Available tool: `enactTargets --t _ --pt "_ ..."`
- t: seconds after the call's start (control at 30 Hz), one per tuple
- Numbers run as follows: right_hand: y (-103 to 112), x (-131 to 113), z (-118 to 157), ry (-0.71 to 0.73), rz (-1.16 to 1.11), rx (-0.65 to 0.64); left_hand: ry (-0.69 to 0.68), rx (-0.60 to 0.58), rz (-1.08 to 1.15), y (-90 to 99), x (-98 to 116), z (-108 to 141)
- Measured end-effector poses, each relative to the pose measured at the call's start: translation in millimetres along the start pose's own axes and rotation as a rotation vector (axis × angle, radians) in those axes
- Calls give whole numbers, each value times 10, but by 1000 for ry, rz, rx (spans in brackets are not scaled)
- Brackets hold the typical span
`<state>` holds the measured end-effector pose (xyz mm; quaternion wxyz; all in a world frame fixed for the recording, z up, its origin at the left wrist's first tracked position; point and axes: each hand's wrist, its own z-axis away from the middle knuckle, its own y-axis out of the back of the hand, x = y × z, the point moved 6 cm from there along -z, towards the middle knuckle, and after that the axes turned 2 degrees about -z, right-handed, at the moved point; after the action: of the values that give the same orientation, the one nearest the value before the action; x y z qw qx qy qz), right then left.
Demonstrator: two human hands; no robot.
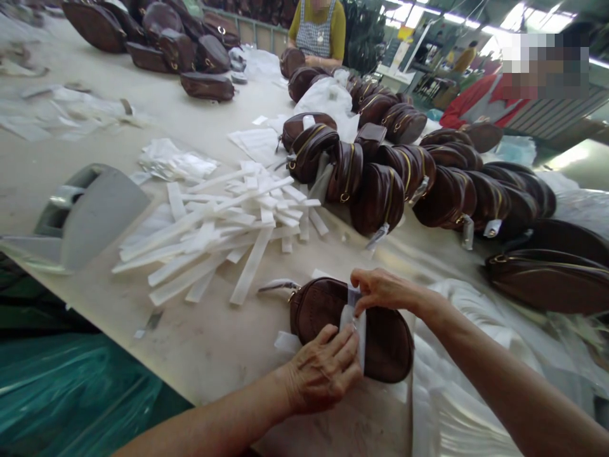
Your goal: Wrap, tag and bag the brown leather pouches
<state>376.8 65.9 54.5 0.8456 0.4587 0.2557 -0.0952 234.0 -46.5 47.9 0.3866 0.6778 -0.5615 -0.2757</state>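
A dark brown zip bag lies on its side on the table in front of me, its zip pull wrapped in clear film at the left end. A white strip crosses the middle of the bag. From below, my left hand presses bent fingers onto the strip, closed over it. At the bag's upper edge, my right hand pinches a short piece of clear tape at the strip's top end between thumb and forefinger.
Loose white strips are heaped left of the bag, near a grey tape dispenser. Rows of brown bags stand beyond. White foam sheets lie to the right. Co-workers, one in a checked apron, another in red sleeves, work farther off.
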Motion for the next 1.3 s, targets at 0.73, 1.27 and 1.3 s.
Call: enactTargets --t 0.73,1.27,1.3 --pt "-989 -452 1016 346 230 900 28 101 75 53 6 34" --pt "-1174 50 1948 -167 -18 1352 37 72 74 158 68 33" --pt "-1150 104 1993 -199 -20 1368 34 82 73 173 65 40"
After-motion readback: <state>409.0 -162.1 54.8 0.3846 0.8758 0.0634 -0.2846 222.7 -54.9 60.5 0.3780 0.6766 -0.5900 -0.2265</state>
